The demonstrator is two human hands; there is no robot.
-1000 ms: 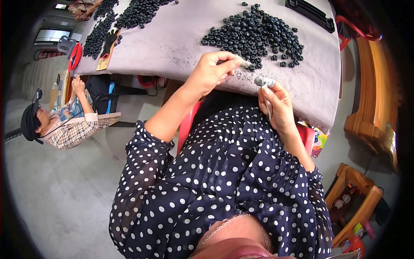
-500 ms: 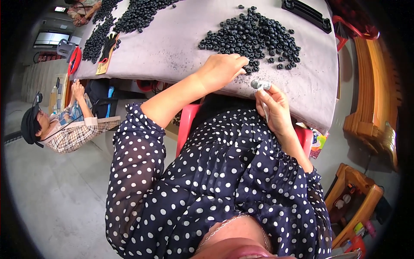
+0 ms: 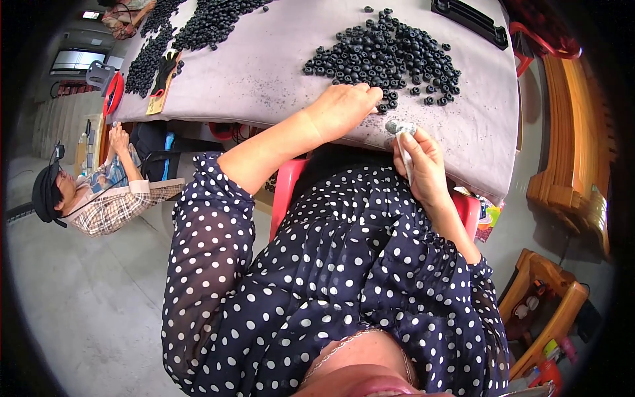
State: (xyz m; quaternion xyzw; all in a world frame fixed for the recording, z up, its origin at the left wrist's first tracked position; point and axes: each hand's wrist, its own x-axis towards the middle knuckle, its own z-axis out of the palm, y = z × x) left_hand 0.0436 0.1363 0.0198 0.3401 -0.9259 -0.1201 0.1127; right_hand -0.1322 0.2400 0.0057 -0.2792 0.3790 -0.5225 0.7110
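Black round beads with holes through them lie in a loose pile on the cloth-covered table in front of me. At the pile's near edge is my left hand, fingers bent and pressed together beside a few stray beads; whatever they may pinch is hidden. My right hand is closed around a white cloth just over the table's near edge. The cloth's upper end is smudged grey, and its tail hangs down below my thumb. A small gap separates the two hands.
More black beads spread over the table's far left, near a black glove on a card. A black tray lies far right. Dark specks dot the grey tablecloth. A person sits at the left; wooden furniture stands right.
My right hand has turned slightly, so more of the white cloth shows. My left hand stays by the pile's near edge with only a slight shift.
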